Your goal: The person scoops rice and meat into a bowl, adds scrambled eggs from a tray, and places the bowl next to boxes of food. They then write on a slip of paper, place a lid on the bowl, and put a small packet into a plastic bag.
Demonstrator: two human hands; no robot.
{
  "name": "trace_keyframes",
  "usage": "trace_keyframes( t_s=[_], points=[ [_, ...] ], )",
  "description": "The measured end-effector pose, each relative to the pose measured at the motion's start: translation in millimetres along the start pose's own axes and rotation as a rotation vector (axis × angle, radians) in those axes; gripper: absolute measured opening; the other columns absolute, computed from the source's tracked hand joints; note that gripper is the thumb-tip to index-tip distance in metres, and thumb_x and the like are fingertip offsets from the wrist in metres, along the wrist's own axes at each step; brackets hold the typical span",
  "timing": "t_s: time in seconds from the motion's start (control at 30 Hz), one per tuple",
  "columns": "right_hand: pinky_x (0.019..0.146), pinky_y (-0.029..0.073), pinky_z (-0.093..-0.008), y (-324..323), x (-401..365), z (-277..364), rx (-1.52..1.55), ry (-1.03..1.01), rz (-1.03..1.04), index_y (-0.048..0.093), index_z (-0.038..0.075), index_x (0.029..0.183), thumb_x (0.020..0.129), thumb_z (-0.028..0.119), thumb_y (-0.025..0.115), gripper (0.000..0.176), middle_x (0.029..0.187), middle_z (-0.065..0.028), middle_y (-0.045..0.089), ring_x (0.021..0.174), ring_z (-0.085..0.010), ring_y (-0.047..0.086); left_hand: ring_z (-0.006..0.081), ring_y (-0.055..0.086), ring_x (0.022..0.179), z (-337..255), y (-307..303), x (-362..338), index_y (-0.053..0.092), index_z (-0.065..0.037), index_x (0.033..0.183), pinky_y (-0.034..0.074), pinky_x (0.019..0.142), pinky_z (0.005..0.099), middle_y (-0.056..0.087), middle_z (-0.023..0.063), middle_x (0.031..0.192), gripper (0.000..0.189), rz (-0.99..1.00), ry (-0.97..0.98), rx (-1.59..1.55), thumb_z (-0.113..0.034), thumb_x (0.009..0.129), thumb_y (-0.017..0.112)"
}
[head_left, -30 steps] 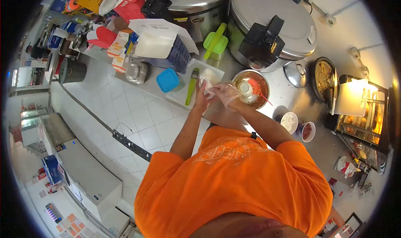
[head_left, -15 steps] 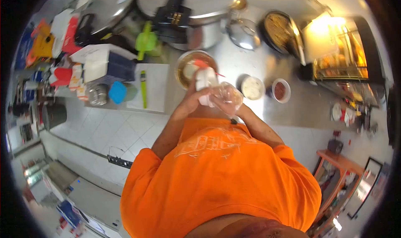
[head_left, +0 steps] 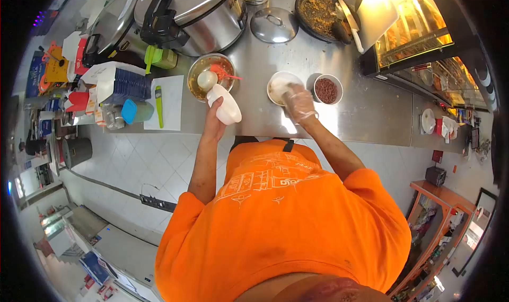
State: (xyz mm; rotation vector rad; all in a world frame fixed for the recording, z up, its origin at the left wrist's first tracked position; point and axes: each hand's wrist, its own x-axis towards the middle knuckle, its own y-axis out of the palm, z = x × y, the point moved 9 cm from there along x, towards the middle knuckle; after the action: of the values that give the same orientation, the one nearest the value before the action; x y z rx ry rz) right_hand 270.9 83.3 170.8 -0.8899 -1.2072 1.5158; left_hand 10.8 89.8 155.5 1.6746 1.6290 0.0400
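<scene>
My left hand (head_left: 213, 124) is closed around the side of a white bowl (head_left: 227, 107), which it holds tilted beside a metal bowl (head_left: 192, 69). Inside that metal bowl lie a round pale piece (head_left: 207, 80) and a red utensil (head_left: 227, 74). On my right hand (head_left: 301, 105) is a clear plastic glove. Its fingertips reach over the near right side of a second white bowl (head_left: 273, 92) with white contents, and they are smeared by motion. Just right of this hand stands a white tub of small dark-red pieces (head_left: 326, 89).
Behind the bowls are a metal lid (head_left: 274, 25), a black pan (head_left: 305, 21) with a knife (head_left: 350, 21) across its edge, and large cookers (head_left: 212, 26). A lit glass cabinet (head_left: 413, 24) stands at right. Left are a white sheet (head_left: 172, 100), green utensil (head_left: 159, 106) and blue-lidded container (head_left: 139, 112).
My hands have moved apart. The gloved right hand has left the held white bowl for the bowl with white contents. The camera view has shifted, showing more of the counter's back.
</scene>
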Motion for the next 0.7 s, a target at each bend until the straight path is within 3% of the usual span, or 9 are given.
trace_keyframes(
  t_s=[0.13, 0.23, 0.33, 0.4, 0.43, 0.47, 0.57, 0.63, 0.7],
  points=[
    [0.111, 0.025, -0.0466, 64, -3, 9, -0.126, -0.052, 0.172, 0.062, 0.013, 0.117, 0.089, 0.025, 0.045, 0.035, 0.138, -0.0111, 0.049, 0.139, -0.0336, 0.029, 0.0257, 0.052, 0.113, 8, 1, -16, 0.031, -0.014, 0.139, 0.046, 0.094, 0.0461, 0.049, 0.0087, 0.124, 0.062, -0.015, 0.032, -0.065, -0.033, 0.088, 0.061],
    [0.112, 0.023, -0.047, 57, -4, 14, -0.061, -0.056, 0.127, 0.063, 0.012, 0.115, 0.089, 0.023, 0.045, 0.034, 0.134, -0.0128, 0.052, 0.134, -0.0332, 0.037, 0.0253, 0.052, 0.115, 15, 15, -29, 0.035, -0.012, 0.136, 0.044, 0.096, 0.0471, 0.05, 0.009, 0.124, 0.057, 0.017, -0.052, -0.082, -0.035, 0.089, 0.059],
    [0.108, 0.031, -0.0451, 28, 14, 23, -0.148, 0.019, 0.263, 0.063, 0.01, 0.113, 0.09, 0.021, 0.045, 0.032, 0.124, -0.0146, 0.059, 0.125, -0.0333, 0.048, 0.0247, 0.05, 0.119, 12, 17, -28, 0.036, -0.011, 0.138, 0.042, 0.098, 0.0462, 0.05, 0.0093, 0.126, 0.058, 0.017, -0.04, -0.053, -0.04, 0.092, 0.055],
    [0.104, 0.036, -0.0441, 24, 32, 10, -0.026, 0.093, 0.151, 0.063, 0.008, 0.112, 0.087, 0.023, 0.051, 0.032, 0.121, -0.0165, 0.06, 0.118, -0.0333, 0.053, 0.0247, 0.049, 0.12, 4, 24, -24, 0.035, -0.012, 0.14, 0.041, 0.1, 0.0454, 0.049, 0.0096, 0.128, 0.059, 0.074, -0.019, -0.077, -0.043, 0.093, 0.052],
    [0.102, 0.039, -0.0436, 28, 42, 0, 0.034, 0.126, 0.099, 0.063, 0.006, 0.112, 0.086, 0.024, 0.054, 0.032, 0.119, -0.0175, 0.061, 0.115, -0.0333, 0.055, 0.0246, 0.049, 0.121, -2, 30, -22, 0.033, -0.012, 0.141, 0.041, 0.1, 0.0448, 0.049, 0.0098, 0.13, 0.06, 0.124, -0.008, -0.11, -0.044, 0.094, 0.05],
    [0.095, 0.045, -0.042, 65, 47, -14, 0.035, 0.174, 0.245, 0.064, 0.006, 0.11, 0.083, 0.02, 0.056, 0.031, 0.115, -0.0167, 0.062, 0.108, -0.0334, 0.058, 0.0246, 0.048, 0.121, -5, 34, -22, 0.032, -0.012, 0.142, 0.04, 0.101, 0.0442, 0.048, 0.01, 0.131, 0.06, 0.169, -0.002, -0.144, -0.045, 0.095, 0.049],
    [0.093, 0.046, -0.0427, 74, 52, -10, -0.007, 0.133, 0.177, 0.065, 0.008, 0.106, 0.082, 0.021, 0.056, 0.028, 0.11, -0.0161, 0.064, 0.107, -0.0315, 0.059, 0.0262, 0.043, 0.128, -9, 32, -8, 0.031, -0.012, 0.143, 0.038, 0.104, 0.0477, 0.044, 0.0085, 0.138, 0.062, 0.14, 0.036, -0.022, -0.054, 0.097, 0.033],
    [0.089, 0.047, -0.0427, 80, 58, -11, 0.059, 0.109, 0.114, 0.067, 0.008, 0.104, 0.085, 0.025, 0.054, 0.028, 0.107, -0.0163, 0.065, 0.102, -0.0332, 0.061, 0.0248, 0.045, 0.125, -14, 21, 6, 0.032, -0.011, 0.142, 0.039, 0.102, 0.0431, 0.045, 0.0091, 0.136, 0.058, 0.117, 0.089, -0.038, -0.044, 0.096, 0.042],
    [0.087, 0.048, -0.0419, 29, 67, 22, 0.162, 0.121, 0.074, 0.068, 0.005, 0.099, 0.087, 0.026, 0.053, 0.028, 0.106, -0.017, 0.066, 0.101, -0.0338, 0.062, 0.0247, 0.046, 0.123, -25, 14, 16, 0.029, -0.01, 0.142, 0.041, 0.099, 0.0402, 0.046, 0.0105, 0.132, 0.059, 0.086, 0.197, 0.002, -0.034, 0.094, 0.052]
  ],
)
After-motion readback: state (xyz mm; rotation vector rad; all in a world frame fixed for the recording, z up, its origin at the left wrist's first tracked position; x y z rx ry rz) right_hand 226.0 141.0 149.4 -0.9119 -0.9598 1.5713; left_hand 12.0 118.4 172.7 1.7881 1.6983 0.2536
